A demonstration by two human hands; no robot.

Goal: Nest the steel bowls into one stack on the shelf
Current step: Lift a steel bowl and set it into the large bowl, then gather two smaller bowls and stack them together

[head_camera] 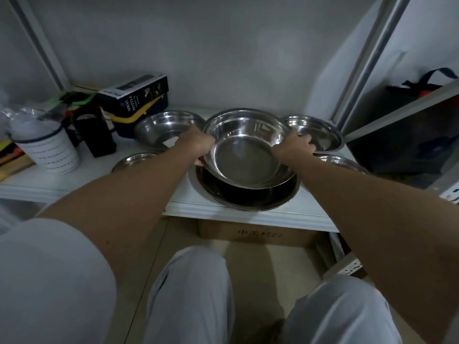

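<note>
A large steel bowl [246, 155] is held tilted toward me, both hands gripping its rim: my left hand [198, 145] on the left edge, my right hand [293, 145] on the right edge. It hovers over a wider, darker steel bowl [248, 197] that rests near the front edge of the white shelf [248, 216]. More steel bowls stand around them: one at the back left [161, 127], one at the back right [320, 132], one at the left [134, 160] partly hidden by my left arm, and one at the right [340, 162] behind my right arm.
At the back left lie a black spray-bottle box [139, 95] on a blue and yellow case, a black container [95, 135] and a white striped cup [49, 150]. A cardboard box [258, 234] sits under the shelf. A metal upright [360, 60] and a dark bag [409, 115] stand to the right.
</note>
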